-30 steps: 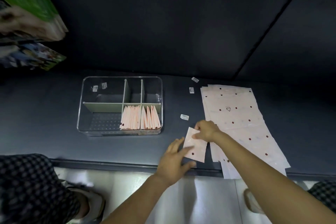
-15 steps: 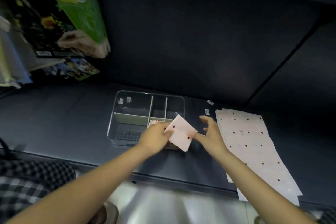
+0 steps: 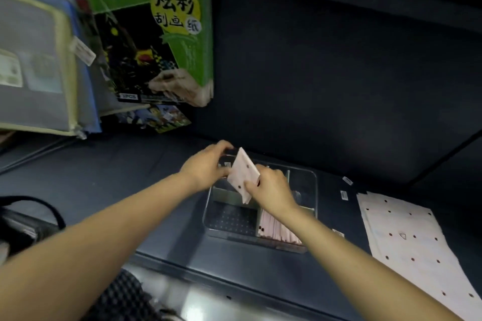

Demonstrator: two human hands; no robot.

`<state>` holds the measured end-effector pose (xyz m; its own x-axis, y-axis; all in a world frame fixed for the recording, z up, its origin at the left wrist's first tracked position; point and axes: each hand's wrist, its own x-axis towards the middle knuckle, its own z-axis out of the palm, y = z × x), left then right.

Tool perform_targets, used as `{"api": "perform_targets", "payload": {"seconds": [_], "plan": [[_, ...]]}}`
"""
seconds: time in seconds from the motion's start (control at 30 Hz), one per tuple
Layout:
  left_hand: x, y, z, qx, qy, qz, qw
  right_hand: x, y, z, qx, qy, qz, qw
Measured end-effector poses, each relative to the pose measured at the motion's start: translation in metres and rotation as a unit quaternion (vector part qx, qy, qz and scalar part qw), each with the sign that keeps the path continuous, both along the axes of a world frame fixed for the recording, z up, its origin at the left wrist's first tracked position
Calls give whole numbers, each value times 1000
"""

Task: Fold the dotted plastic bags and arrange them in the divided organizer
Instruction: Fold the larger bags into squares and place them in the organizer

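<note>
Two hands meet on one folded dotted bag [image 3: 243,176] in my head view, held up in the air just above the back part of the divided organizer [image 3: 311,177]. My left hand [image 3: 206,168] pinches the bag's far upper edge, fingers curled round it; my right hand [image 3: 271,189] grips its near lower corner, thumb on the dotted face. The bag's long axis tilts from upper left down toward the organizer's front right compartment, where the row of folded bags [image 3: 277,229] stands on edge. That compartment lies below and nearer me than the bag, under my right wrist, so I judge the right hand better placed to lower it in. Flat unfolded bags [image 3: 407,242] lie on the counter [image 3: 130,190], well right of the organizer.
</note>
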<state>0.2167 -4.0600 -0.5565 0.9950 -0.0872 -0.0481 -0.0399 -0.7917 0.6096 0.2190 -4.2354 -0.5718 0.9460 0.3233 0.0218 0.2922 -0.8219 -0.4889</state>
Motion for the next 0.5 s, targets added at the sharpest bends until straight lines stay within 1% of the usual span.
{"api": "perform_targets", "payload": {"seconds": [0.07,0.13,0.17,0.23,0.33,0.43,0.5], "plan": [[-1,8,-26,-52,92,89,990,9,12,-10,24,-8,-51,998],[-7,10,-52,-130,156,129,971,14,24,-23,22,-25,-77,996],[-9,9,-63,-173,170,140,960,16,29,-31,13,-34,-83,996],[-12,4,-78,-223,168,140,950,19,38,-43,-8,-42,-91,995],[-13,1,-91,-228,143,140,953,26,50,-53,-26,-34,-104,994],[-11,3,-95,-262,139,160,941,36,62,-58,-34,-28,-114,992],[-10,4,-95,-285,143,169,933,41,66,-61,-45,-42,-107,992]]}}
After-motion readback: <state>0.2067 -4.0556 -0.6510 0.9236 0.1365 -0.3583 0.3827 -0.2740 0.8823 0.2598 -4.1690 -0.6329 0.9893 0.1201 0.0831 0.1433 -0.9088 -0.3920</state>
